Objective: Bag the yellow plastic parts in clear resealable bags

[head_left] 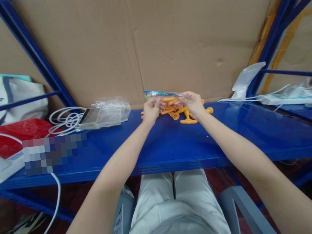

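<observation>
A small clear plastic bag with a colourful printed header (157,93) is held up between both hands over the back of the blue shelf (176,145). My left hand (151,111) pinches its left side and my right hand (192,103) pinches its right side. Orange plastic toy pieces (182,114) lie in a heap on the shelf under and between the hands; some seem to be inside the bag.
A stack of clear plastic bags (107,113) and coiled white cable (65,118) lie to the left, with a red bag (13,135) and a white tote (3,99) beyond. A white power strip with cables (290,96) sits at right. Brown cardboard (163,36) backs the shelf.
</observation>
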Available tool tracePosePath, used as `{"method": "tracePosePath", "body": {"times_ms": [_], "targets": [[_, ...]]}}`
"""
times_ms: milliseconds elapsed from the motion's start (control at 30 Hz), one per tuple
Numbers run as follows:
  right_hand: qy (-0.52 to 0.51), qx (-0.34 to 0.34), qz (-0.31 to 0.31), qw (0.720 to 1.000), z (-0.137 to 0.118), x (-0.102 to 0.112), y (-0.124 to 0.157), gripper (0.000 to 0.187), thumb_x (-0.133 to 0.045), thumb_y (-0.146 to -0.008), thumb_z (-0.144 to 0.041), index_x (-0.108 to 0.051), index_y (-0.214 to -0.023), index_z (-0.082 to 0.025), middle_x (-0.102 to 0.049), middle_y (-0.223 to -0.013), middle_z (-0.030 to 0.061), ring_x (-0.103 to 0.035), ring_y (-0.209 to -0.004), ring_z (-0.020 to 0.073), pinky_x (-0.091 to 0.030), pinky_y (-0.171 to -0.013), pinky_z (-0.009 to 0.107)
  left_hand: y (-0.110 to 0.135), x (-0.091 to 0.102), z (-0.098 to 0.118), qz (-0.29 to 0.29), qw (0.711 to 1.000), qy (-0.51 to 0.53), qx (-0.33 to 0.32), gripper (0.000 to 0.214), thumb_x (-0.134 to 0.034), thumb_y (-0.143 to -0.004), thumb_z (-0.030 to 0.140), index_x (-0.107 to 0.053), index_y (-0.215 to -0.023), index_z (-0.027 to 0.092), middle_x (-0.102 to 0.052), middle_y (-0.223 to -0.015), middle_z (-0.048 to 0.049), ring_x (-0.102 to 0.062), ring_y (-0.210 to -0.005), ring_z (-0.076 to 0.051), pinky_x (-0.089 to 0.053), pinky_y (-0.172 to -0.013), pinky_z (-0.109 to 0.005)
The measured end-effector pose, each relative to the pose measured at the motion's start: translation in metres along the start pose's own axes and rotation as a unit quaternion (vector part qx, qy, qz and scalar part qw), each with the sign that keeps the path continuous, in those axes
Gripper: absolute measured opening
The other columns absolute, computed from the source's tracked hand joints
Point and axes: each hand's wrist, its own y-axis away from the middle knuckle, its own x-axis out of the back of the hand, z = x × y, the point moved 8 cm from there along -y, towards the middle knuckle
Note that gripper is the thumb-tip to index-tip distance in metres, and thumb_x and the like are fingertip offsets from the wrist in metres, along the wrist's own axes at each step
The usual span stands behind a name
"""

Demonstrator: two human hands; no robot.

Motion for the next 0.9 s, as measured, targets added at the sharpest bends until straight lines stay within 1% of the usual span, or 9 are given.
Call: {"method": "tracePosePath", "body": {"times_ms": [133, 200, 267, 367, 500, 600, 700, 800, 900], "targets": [[-0.014, 0.032, 0.022, 0.999, -0.005, 0.003, 0.001, 0.025, -0.08, -0.067, -0.037, -0.066, -0.08, -0.022, -0.074, -0.097, 0.0033, -0.07, -0.098, 0.0208, -0.053, -0.095, 0.041, -0.001, -0.003, 0.002, -0.021, 1.0, -0.007, -0.001, 0.024, -0.066, -0.089, 0.034, -0.065, -0.077, 0.013, -0.075, -0.078, -0.0076, -0.066, -0.061, -0.012, -0.05, -0.054, -0.018], [-0.001, 0.029, 0.031, 0.999, -0.003, 0.006, 0.001, 0.022, -0.079, -0.068, -0.034, -0.066, -0.08, -0.022, -0.074, -0.101, 0.0038, -0.068, -0.103, 0.0205, -0.051, -0.098, 0.041, 0.001, -0.003, -0.002, -0.027, 0.999, -0.011, 0.031, 0.019, -0.066, -0.09, 0.032, -0.067, -0.09, 0.013, -0.076, -0.079, -0.0064, -0.064, -0.055, -0.01, -0.05, -0.052, -0.018], [0.004, 0.018, 0.031, 0.999, 0.0, 0.006, 0.002, 0.019, -0.077, -0.07, -0.033, -0.066, -0.08, -0.022, -0.073, -0.105, 0.0046, -0.067, -0.104, 0.0204, -0.051, -0.098, 0.041, 0.005, -0.003, -0.008, -0.029, 0.997, -0.015, 0.075, 0.024, -0.066, -0.091, 0.032, -0.064, -0.107, 0.014, -0.075, -0.076, -0.0033, -0.059, -0.045, -0.007, -0.048, -0.048, -0.017], [-0.004, -0.004, 0.015, 1.0, 0.003, 0.003, 0.002, 0.019, -0.078, -0.069, -0.032, -0.066, -0.079, -0.021, -0.072, -0.109, 0.0058, -0.069, -0.101, 0.0207, -0.053, -0.093, 0.04, 0.011, -0.004, -0.016, -0.049, 0.99, -0.026, 0.129, 0.032, -0.065, -0.092, 0.033, -0.06, -0.117, 0.014, -0.071, -0.064, 0.0007, -0.055, -0.037, -0.006, -0.044, -0.043, -0.015], [-0.032, -0.049, 0.0, 0.998, 0.011, 0.0, 0.002, 0.023, -0.078, -0.071, -0.035, -0.066, -0.086, -0.022, -0.073, -0.105, 0.0047, -0.072, -0.082, 0.0192, -0.058, -0.084, 0.042, 0.012, 0.001, -0.021, -0.039, 0.987, -0.036, 0.154, 0.022, -0.064, -0.093, 0.029, -0.064, -0.104, 0.01, -0.067, -0.055, 0.0011, -0.053, -0.035, -0.006, -0.043, -0.043, -0.015], [-0.027, -0.064, 0.009, 0.998, 0.017, 0.003, 0.001, 0.023, -0.078, -0.073, -0.036, -0.066, -0.085, -0.021, -0.074, -0.093, 0.004, -0.073, -0.078, 0.0199, -0.059, -0.085, 0.042, 0.008, 0.005, -0.021, -0.011, 0.991, -0.027, 0.127, 0.017, -0.067, -0.09, 0.028, -0.064, -0.09, 0.011, -0.07, -0.059, -0.0022, -0.058, -0.042, -0.008, -0.047, -0.047, -0.017], [0.011, -0.051, 0.003, 0.999, 0.018, 0.004, 0.0, 0.022, -0.075, -0.077, -0.041, -0.066, -0.081, -0.021, -0.074, -0.087, 0.0052, -0.072, -0.081, 0.0222, -0.058, -0.087, 0.043, 0.001, 0.005, -0.017, 0.012, 0.998, -0.013, 0.06, 0.017, -0.069, -0.086, 0.027, -0.064, -0.078, 0.013, -0.074, -0.068, -0.0058, -0.069, -0.061, -0.013, -0.054, -0.064, -0.022], [0.089, 0.031, 0.017, 0.995, 0.006, 0.009, -0.001, 0.017, -0.071, -0.08, -0.039, -0.065, -0.079, -0.022, -0.074, -0.092, 0.0066, -0.07, -0.093, 0.0233, -0.054, -0.093, 0.044, -0.004, 0.003, -0.015, 0.014, 1.0, -0.021, 0.009, 0.012, -0.068, -0.084, 0.021, -0.066, -0.074, 0.014, -0.076, -0.079, -0.0075, -0.072, -0.08, -0.017, -0.055, -0.081, -0.028], [0.189, 0.11, 0.017, 0.976, -0.009, 0.009, 0.0, 0.006, -0.067, -0.08, -0.028, -0.065, -0.079, -0.022, -0.073, -0.099, 0.0078, -0.067, -0.102, 0.0227, -0.05, -0.098, 0.042, -0.008, 0.003, -0.017, 0.017, 0.999, -0.043, 0.008, 0.007, -0.067, -0.082, 0.014, -0.067, -0.075, 0.014, -0.076, -0.081, -0.007, -0.072, -0.087, -0.019, -0.055, -0.086, -0.03]]}}
